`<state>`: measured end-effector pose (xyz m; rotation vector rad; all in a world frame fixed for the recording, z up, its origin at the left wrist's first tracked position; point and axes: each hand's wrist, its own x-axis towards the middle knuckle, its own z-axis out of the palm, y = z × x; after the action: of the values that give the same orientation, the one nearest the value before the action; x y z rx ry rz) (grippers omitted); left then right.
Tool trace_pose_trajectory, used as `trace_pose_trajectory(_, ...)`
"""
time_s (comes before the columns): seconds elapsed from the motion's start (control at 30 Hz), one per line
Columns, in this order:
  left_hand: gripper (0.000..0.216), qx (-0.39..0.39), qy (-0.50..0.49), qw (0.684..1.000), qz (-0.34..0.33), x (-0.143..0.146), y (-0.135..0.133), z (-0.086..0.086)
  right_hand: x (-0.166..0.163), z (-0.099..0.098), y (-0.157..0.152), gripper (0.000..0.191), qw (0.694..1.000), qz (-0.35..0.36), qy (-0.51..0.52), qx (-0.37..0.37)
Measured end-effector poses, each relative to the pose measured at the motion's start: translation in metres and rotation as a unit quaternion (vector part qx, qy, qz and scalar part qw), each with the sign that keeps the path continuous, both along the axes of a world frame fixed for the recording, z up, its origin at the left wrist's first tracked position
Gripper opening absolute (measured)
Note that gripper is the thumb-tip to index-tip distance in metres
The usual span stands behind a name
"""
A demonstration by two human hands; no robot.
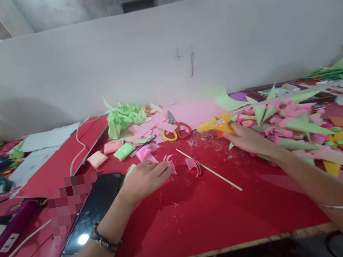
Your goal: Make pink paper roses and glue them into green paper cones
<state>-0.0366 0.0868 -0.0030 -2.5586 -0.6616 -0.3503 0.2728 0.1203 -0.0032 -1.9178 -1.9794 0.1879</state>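
My left hand [148, 177] is low over the red table, its fingers bent and closed at a small curled piece of pink paper [171, 166]. Another curled pink paper piece [193, 166] lies just to the right, beside a thin wooden stick [220, 175] placed diagonally. At the right, my right hand [248, 136] is wrapped round the yellow glue gun [217, 125], whose nozzle points left. The grip is partly hidden by the hand. Strands of dried glue [205, 141] are scattered under the gun.
Scissors [182, 129] with red and yellow handles lie by pink paper sheets [195, 113]. Green paper pieces [125, 117] are heaped behind small wrapped packets [124, 151]. A black phone [95, 211] rests at left. Paper cones and flowers [289, 124] pile up at right.
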Motion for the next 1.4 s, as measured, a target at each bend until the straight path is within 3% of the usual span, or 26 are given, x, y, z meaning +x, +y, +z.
trace_pose_trajectory(0.13,0.034,-0.026,-0.016,1.0,0.005,0.002,-0.002,0.002,-0.003,0.005,-0.01,0.037,0.998,-0.001,0.037,0.049)
trace_pose_trajectory(0.3,0.033,0.023,0.003,0.999,-0.027,0.006,-0.005,0.002,-0.018,0.002,-0.023,0.043,0.994,0.081,0.077,0.018)
trace_pose_trajectory(0.43,0.029,0.066,0.007,0.995,-0.074,0.01,-0.006,0.003,-0.028,0.0,-0.033,0.036,0.988,0.136,0.067,-0.007)
trace_pose_trajectory(0.6,0.021,0.086,-0.028,0.99,-0.112,0.013,-0.008,0.005,-0.034,0.004,-0.039,0.028,0.987,0.154,0.04,-0.012)
trace_pose_trajectory(0.97,0.02,0.086,-0.043,0.988,-0.118,0.013,-0.009,0.006,-0.035,0.001,-0.039,0.018,0.984,0.179,0.005,0.006)
trace_pose_trajectory(1.4,0.022,0.095,-0.038,0.988,-0.118,0.014,-0.01,0.006,-0.034,0.001,-0.039,0.021,0.985,0.169,-0.003,-0.022)
